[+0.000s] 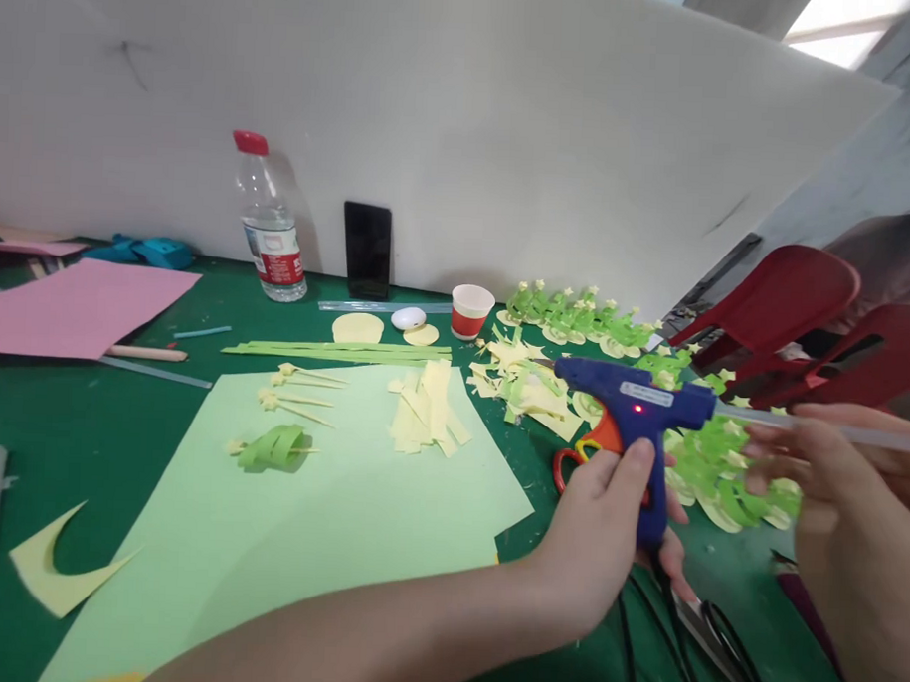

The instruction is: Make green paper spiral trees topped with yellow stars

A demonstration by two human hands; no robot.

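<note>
My left hand is wrapped round the handle of a blue glue gun with an orange trigger and a lit red light. Its nozzle points left over pale yellow paper scraps. At the right, my right hand pinches a translucent glue stick that reaches into the back of the gun. A light green sheet lies on the table, bearing a curled green paper piece, several thin sticks with star tips and yellow strips.
Finished green curled pieces with stars stand at the back right. Scissors and black cords lie below the gun. A water bottle, a phone and a paper cup stand near the white board. Pink paper lies left.
</note>
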